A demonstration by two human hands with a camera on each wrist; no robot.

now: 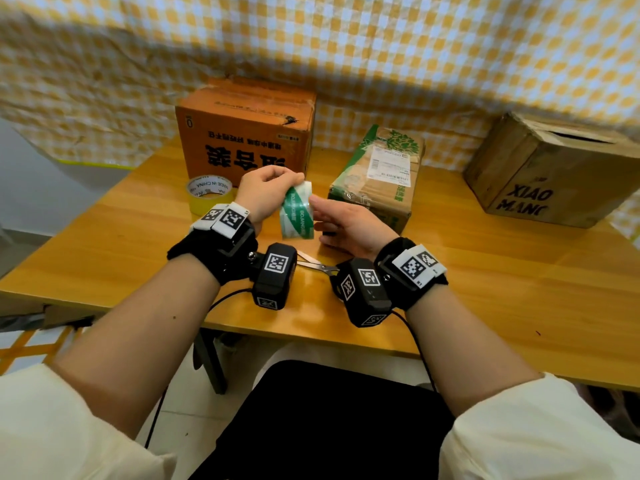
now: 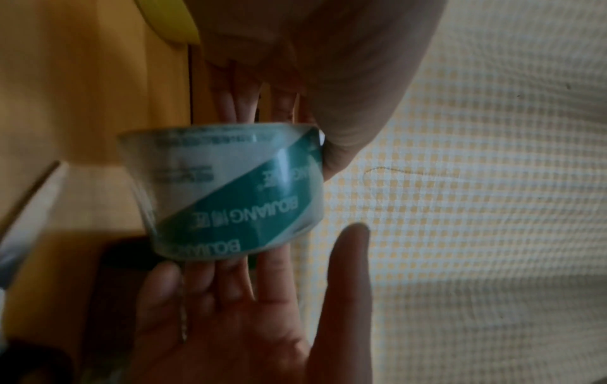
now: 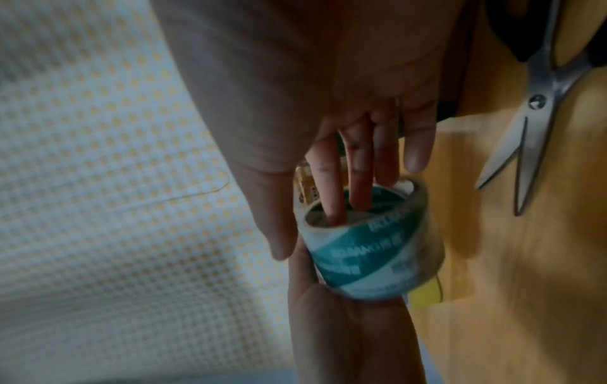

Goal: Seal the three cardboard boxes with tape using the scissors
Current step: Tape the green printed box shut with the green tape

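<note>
A green-and-white tape roll is held up over the table between both hands. My left hand pinches its upper rim, thumb on the edge. My right hand has straight fingers poked into the roll's core, the thumb lying loose beside it. Steel scissors, blades slightly apart, lie on the table below the wrists. An orange box stands at the back, a green-printed box to its right and a brown box at far right.
A yellow tape roll sits on the wooden table left of my left hand, in front of the orange box. A checked yellow-and-white cloth hangs behind the boxes. The table's front edge is just under my forearms.
</note>
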